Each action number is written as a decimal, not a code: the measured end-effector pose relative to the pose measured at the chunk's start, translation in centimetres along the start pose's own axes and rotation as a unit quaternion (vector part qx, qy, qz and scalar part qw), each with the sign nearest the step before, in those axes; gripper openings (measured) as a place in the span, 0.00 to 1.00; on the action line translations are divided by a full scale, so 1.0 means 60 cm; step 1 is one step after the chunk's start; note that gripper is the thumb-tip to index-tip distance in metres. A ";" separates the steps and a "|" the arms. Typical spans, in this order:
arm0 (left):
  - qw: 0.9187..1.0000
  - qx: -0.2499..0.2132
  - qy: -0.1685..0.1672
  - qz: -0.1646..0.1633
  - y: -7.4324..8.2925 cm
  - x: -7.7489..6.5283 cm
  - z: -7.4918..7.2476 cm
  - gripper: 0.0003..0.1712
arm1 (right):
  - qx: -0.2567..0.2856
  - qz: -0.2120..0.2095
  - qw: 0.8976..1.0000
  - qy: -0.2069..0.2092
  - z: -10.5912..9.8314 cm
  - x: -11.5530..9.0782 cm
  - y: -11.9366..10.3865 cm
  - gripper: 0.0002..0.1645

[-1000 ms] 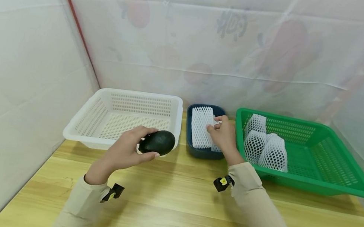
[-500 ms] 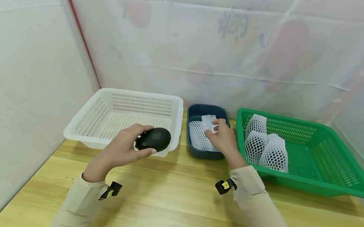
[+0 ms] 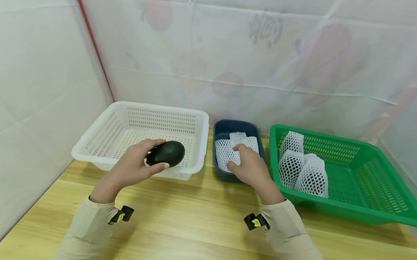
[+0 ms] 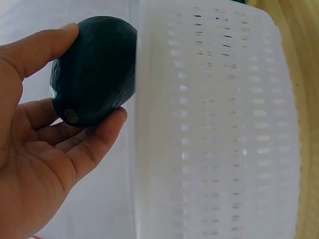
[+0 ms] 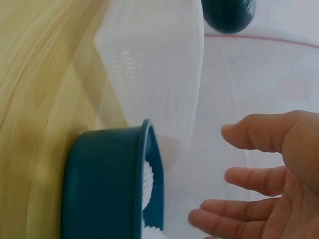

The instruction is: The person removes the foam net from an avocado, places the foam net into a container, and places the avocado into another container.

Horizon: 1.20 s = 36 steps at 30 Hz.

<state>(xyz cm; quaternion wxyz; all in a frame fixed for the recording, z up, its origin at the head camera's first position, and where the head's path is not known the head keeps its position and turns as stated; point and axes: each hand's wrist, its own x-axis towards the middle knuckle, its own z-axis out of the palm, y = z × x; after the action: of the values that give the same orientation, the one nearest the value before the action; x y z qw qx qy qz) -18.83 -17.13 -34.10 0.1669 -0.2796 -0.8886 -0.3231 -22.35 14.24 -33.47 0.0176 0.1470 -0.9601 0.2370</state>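
A dark green avocado [image 3: 166, 153] is held between the thumb and fingers of my left hand [image 3: 131, 163], above the front rim of the white basket [image 3: 89, 157]. The left wrist view shows the stem scar of the avocado [image 4: 92, 72] facing the palm. My right hand [image 3: 251, 167] hovers over the front right of a dark blue bin [image 3: 222, 174]; its fingers are spread and hold nothing in the right wrist view. Several white foam net sleeves [image 3: 225, 151] lie inside the bin, partly hidden by that hand.
To the right stands a green basket [image 3: 368, 214] with several net-wrapped items [image 3: 313, 176] at its left end. All three containers stand along the back of the wooden table [image 3: 196, 240], before a printed curtain [image 3: 209, 53].
My left hand has moved left with the avocado. A net sleeve that stood raised in the blue bin now lies lower, and my right hand has come slightly nearer and down.
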 end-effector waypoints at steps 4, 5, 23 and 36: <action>1.000 0.002 0.000 -0.006 -0.010 -0.001 0.001 0.35 | -0.013 -0.014 1.000 -0.004 0.003 -0.004 -0.015 0.30; 1.000 0.005 0.002 -0.006 -0.013 -0.001 0.001 0.34 | -0.016 -0.019 1.000 -0.003 0.004 -0.004 -0.018 0.29; 0.998 0.016 -0.023 -0.057 -0.057 0.004 0.005 0.33 | -0.026 -0.070 0.997 -0.004 0.028 -0.015 -0.065 0.28; 0.990 0.041 -0.034 -0.130 -0.072 0.002 -0.003 0.30 | -0.035 -0.085 0.996 -0.010 0.050 -0.017 -0.083 0.28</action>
<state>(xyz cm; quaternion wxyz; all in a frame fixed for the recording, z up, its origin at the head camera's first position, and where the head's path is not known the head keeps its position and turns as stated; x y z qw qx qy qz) -21.50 -19.96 -35.98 0.1043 -0.1659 -0.9350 -0.2955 -19.84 8.95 -34.00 0.0334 0.2296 -0.9520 0.1997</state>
